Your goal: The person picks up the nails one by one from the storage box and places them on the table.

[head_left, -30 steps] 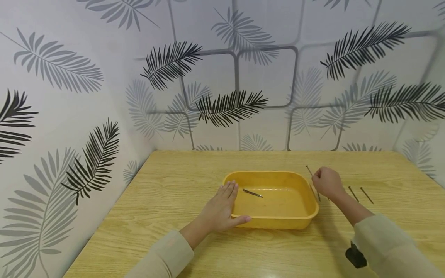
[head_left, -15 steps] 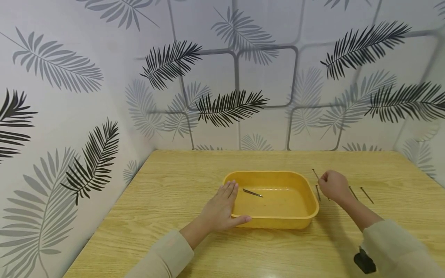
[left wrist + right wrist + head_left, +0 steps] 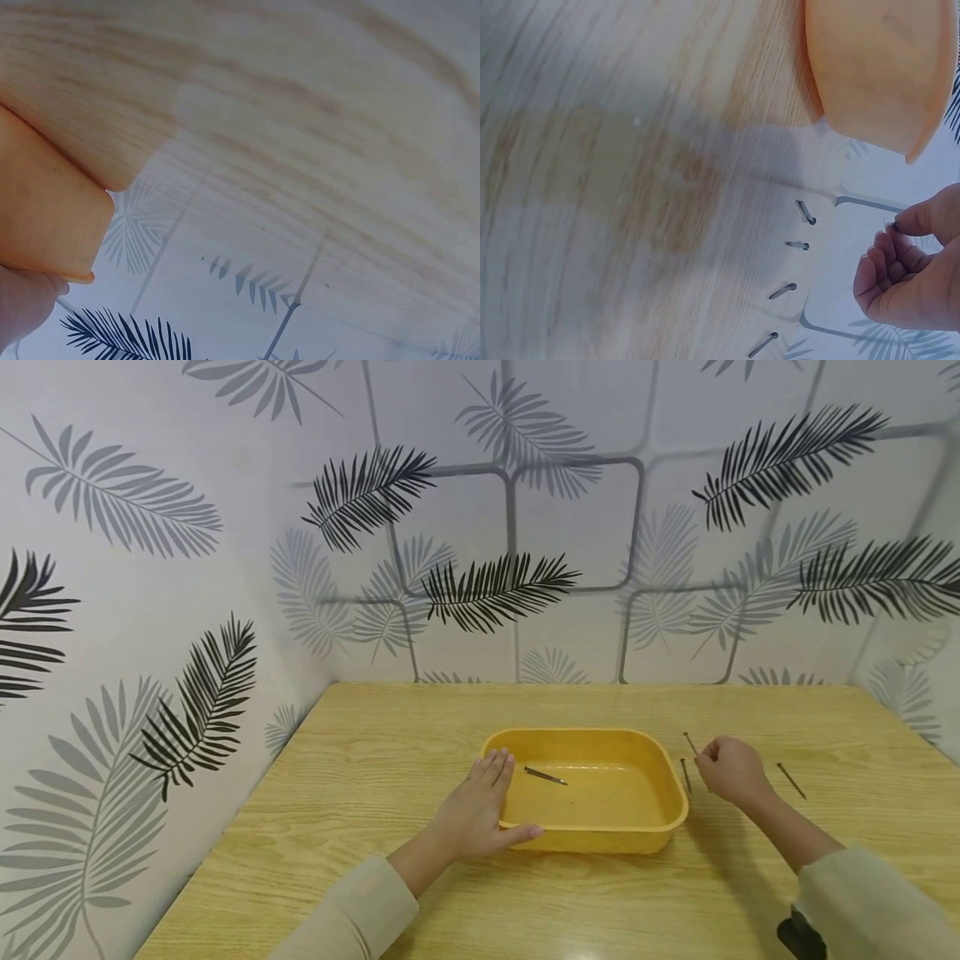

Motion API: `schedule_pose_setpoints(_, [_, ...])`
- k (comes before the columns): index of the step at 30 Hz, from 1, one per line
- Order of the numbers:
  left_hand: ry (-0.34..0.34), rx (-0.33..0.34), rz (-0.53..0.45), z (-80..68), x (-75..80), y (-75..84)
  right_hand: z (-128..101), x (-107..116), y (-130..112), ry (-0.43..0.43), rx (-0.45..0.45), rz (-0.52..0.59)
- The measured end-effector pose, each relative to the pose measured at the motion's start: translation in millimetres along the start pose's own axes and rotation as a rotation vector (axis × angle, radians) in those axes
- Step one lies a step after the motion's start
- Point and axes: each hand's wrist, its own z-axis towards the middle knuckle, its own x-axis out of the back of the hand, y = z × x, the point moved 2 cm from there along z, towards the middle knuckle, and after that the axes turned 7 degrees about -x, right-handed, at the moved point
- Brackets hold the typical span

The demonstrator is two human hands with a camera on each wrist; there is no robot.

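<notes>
At the left of the scene a wall (image 3: 150,568) papered with grey and black palm leaves runs down to a pale wooden bench (image 3: 360,777). The left hand (image 3: 480,810) lies flat and released, fingers straight, against the near left corner of a yellow tray (image 3: 645,835), with the thumb along the tray's near wall and the fingertips at its left rim. A beige sleeve (image 3: 352,910) covers that forearm. The left wrist view shows only the tray's outer wall, blurred, and bench grain beside it.

The tray sits near the middle of the bench. Inside it, toward the far left part, lies one nail (image 3: 545,776), tilted, its point toward the right.

Just right of the tray a second nail (image 3: 685,774) lies on the bench close beside the tray's right wall. Next to it the right hand (image 3: 731,770) is clenched, fingers curled in, and pinches a third nail (image 3: 690,743) whose free end sticks out to the far left of the knuckles. In the right wrist view the fingertips (image 3: 911,221) close on the head of that nail, and several nails lie in a row on the bench between the hand and the tray.

Further right, well apart from the tray, another nail (image 3: 791,781) lies slantwise on the bench
</notes>
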Motion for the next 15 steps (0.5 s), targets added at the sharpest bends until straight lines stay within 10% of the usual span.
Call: schedule_pose_setpoints(15, [-0.005, -0.006, 0.005, -0.6, 1.3, -0.1, -11.2, 6.1, 4.1, -0.004, -0.021, -0.037])
